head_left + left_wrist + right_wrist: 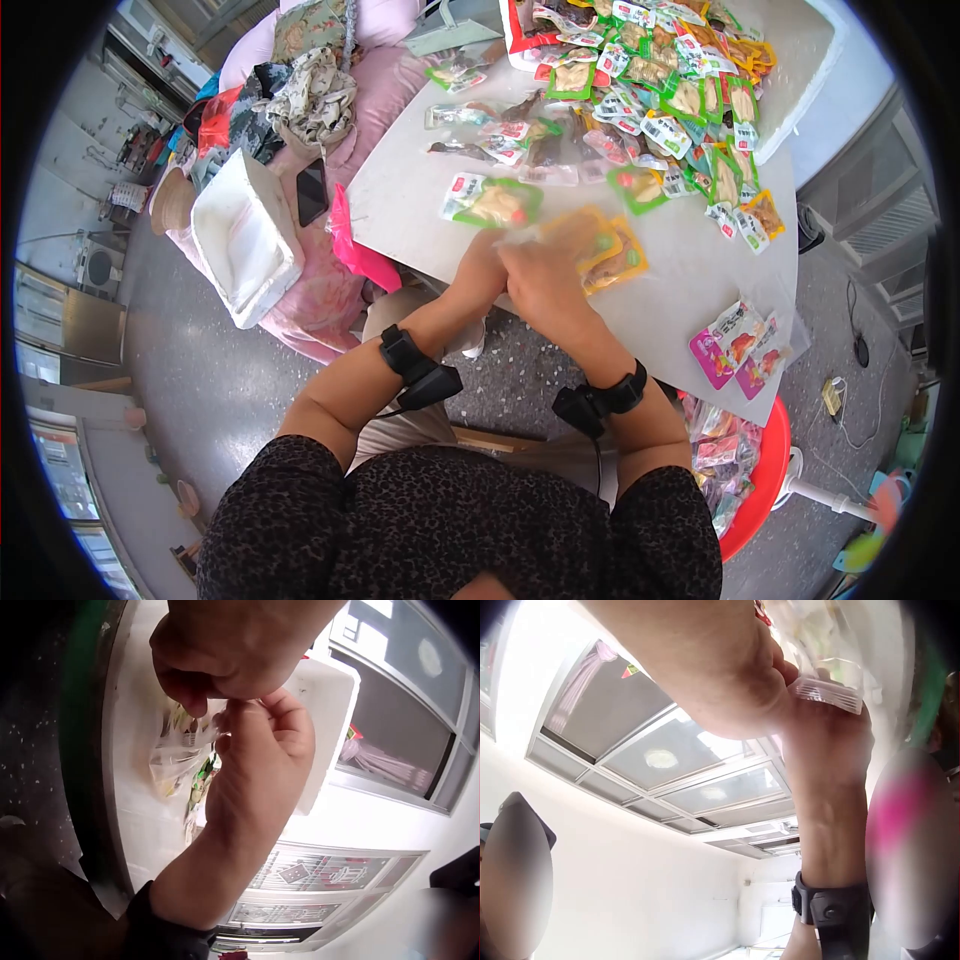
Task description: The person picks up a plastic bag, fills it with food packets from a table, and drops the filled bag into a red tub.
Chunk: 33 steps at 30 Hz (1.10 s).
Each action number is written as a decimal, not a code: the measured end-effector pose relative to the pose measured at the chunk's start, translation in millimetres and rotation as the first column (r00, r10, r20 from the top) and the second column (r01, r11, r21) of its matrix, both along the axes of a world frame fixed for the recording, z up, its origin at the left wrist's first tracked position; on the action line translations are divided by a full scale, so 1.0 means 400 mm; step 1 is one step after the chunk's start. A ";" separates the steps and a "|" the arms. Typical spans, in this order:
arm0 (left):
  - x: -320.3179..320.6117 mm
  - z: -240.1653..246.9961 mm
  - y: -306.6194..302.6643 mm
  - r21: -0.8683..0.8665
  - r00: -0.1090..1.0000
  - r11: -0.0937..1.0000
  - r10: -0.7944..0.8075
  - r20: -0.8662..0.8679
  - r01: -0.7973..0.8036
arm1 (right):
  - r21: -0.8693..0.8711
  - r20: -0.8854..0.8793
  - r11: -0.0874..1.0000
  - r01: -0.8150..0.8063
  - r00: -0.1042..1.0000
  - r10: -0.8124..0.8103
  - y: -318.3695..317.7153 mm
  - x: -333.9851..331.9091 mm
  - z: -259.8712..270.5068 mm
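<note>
Both hands meet at the table's near edge. A clear plastic bag [570, 232] [176, 754] [826, 652] with orange-edged food packets [615, 258] inside extends from them. The left hand [486, 265] [217, 652] [829, 746] curls its fingers on the bag's mouth. Pinching the bag beside it is the right hand [545, 285] [259, 761] [727, 675], thumb and fingertips together. A ridged plastic strip [829, 694] lies across the left fingers in the right wrist view. The exact fingertip contact is partly hidden.
Loose food packets [685, 100] heap out of a white foam box [815, 80] at the back right. A green-edged packet [495, 203] lies beyond the hands; pink packets [728, 345] lie right. A red basin [772, 470] stands below, an empty foam box [245, 250] left.
</note>
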<state>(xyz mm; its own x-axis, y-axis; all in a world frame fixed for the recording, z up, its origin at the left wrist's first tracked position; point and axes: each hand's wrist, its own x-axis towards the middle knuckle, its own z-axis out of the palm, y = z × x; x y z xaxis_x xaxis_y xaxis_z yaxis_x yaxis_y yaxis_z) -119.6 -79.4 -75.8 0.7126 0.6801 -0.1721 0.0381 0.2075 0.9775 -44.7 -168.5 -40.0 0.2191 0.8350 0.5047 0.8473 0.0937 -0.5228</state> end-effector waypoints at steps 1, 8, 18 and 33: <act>0.009 -0.016 0.004 0.078 0.999 0.996 0.032 0.040 -0.035 | 0.028 0.033 0.999 0.018 0.999 -0.019 0.000 0.011 -0.002; 0.012 -0.063 0.047 0.203 0.991 0.976 -0.062 -0.115 0.085 | 0.112 0.028 0.993 0.041 0.999 -0.045 -0.001 0.022 -0.007; 0.060 -0.056 0.047 0.536 0.995 0.844 0.078 -0.059 -0.034 | -0.014 -0.068 1.000 0.004 0.998 -0.004 -0.003 0.022 -0.004; -0.054 0.124 -0.002 -0.211 0.977 0.968 -0.165 -0.137 0.134 | 0.162 -0.661 0.987 -0.006 0.742 0.113 -0.050 0.068 0.076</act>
<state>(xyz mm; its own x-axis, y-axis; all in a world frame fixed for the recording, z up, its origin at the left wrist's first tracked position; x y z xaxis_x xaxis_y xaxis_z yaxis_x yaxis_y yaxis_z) -141.2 -80.0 -26.3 0.7585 0.5084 -0.4077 0.2290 0.3778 0.8971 -17.4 -188.6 -9.6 0.4958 0.7901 0.3605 0.2780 0.2489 -0.9278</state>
